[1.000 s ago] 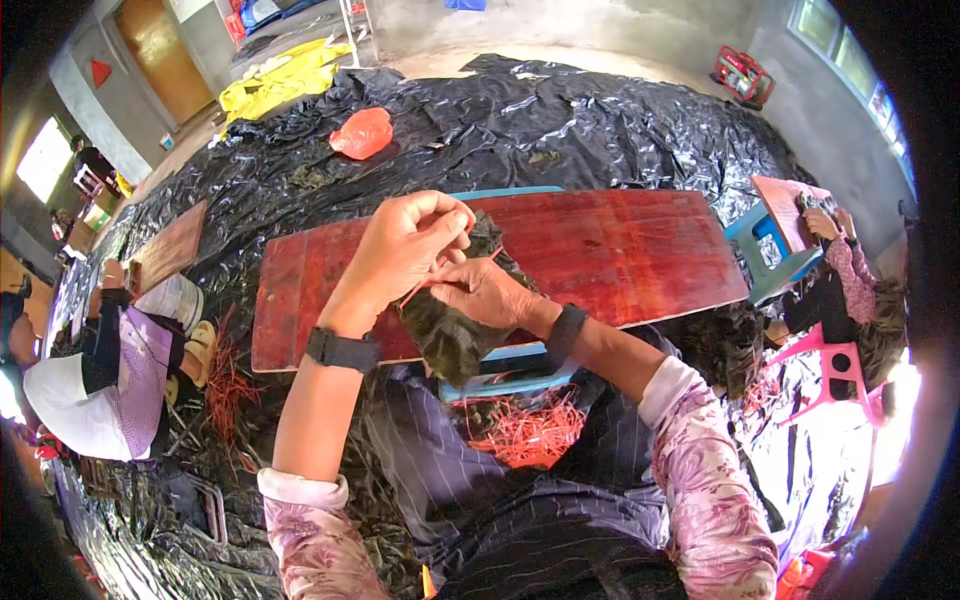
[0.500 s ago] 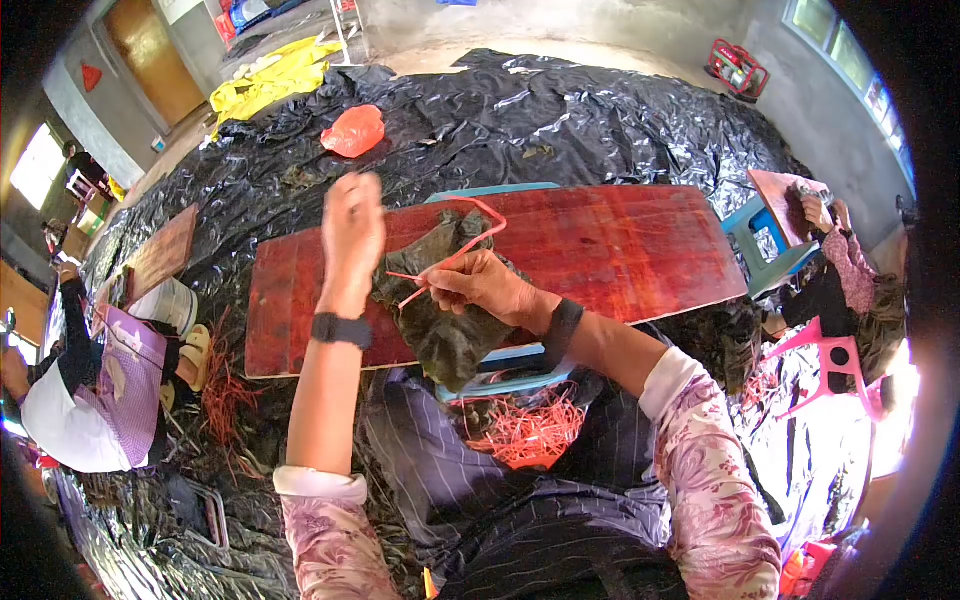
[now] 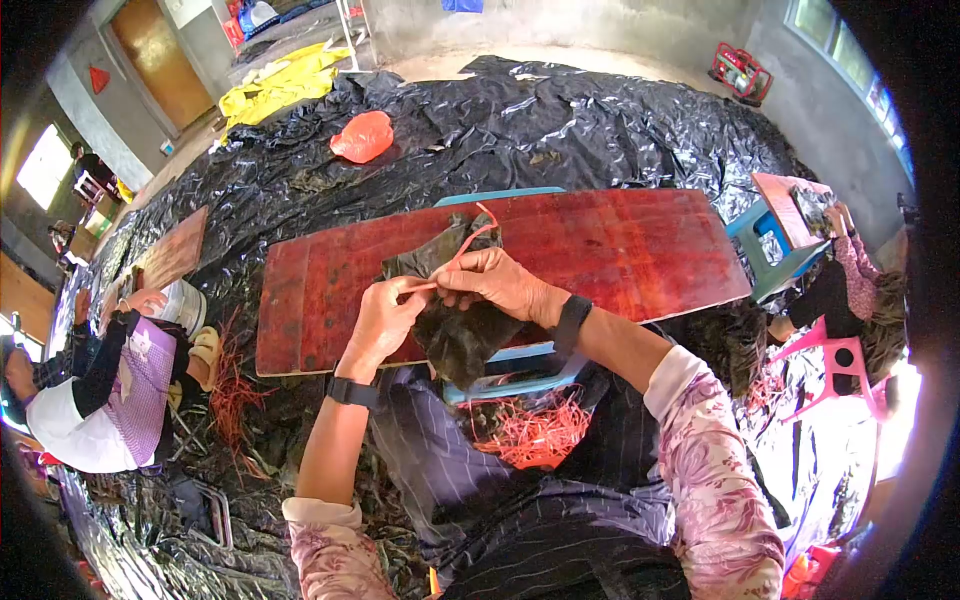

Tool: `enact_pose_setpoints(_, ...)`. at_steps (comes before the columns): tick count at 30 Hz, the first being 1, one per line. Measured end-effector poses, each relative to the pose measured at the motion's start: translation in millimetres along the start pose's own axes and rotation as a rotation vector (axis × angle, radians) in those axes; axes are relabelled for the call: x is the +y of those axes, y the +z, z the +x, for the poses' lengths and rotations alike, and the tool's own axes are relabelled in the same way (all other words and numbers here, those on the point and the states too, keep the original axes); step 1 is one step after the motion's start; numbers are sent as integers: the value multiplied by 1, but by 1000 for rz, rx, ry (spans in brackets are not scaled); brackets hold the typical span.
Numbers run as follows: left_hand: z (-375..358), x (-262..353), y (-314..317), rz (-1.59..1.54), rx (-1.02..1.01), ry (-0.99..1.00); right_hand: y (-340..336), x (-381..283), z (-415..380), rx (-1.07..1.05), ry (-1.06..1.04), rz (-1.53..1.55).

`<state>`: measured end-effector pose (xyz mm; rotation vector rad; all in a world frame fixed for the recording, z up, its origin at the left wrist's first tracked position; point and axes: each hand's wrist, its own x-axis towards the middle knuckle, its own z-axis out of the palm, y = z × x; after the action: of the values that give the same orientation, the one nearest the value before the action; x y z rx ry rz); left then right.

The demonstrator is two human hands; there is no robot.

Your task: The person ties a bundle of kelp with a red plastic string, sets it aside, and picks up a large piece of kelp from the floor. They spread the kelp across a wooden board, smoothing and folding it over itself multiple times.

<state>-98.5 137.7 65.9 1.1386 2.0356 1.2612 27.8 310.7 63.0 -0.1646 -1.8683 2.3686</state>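
A dark green bundle of wet leaves [image 3: 455,325] lies on the near edge of a long red wooden board [image 3: 620,250]. A thin red string [image 3: 462,248] loops over the bundle's top. My left hand [image 3: 385,318] pinches one end of the string at the bundle's left side. My right hand [image 3: 495,282] presses on the bundle and grips the string where it crosses. Both wrists carry black bands.
Black plastic sheeting [image 3: 560,120] covers the floor. A pile of red strings [image 3: 530,430] lies in my lap. A seated person [image 3: 95,390] works at the left beside a small board [image 3: 170,255]; another person [image 3: 850,270] sits at the right. A red bag [image 3: 362,135] lies far off.
My left hand, raised high over the board half a second ago with the string stretched, has come back down to the bundle's left side, drawing the string loop tighter.
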Motion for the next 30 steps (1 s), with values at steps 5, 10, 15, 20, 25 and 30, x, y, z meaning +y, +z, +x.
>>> enact_pose_setpoints(5, -2, 8, -5, -77, -32, -70, -1, 4, -1, -49, -473, -807)
enact_pose_setpoints(10, -1, 7, -11, -34, -148, -109, 13, 6, 1, 171, -686, -1207)
enact_pose_setpoints(15, -1, 13, -8, -197, -166, -192, 20, 5, 3, 276, -774, -1294)
enact_pose_setpoints(20, 0, 18, 2, -354, -25, -366, 23, 8, 5, 322, -916, -1259)
enact_pose_setpoints(25, 1, 19, 14, -548, 91, -316, 24, 8, -1, 315, -902, -1230)
enact_pose_setpoints(30, 6, 14, 21, -466, 155, -276, 20, 5, -9, 275, -789, -1213)
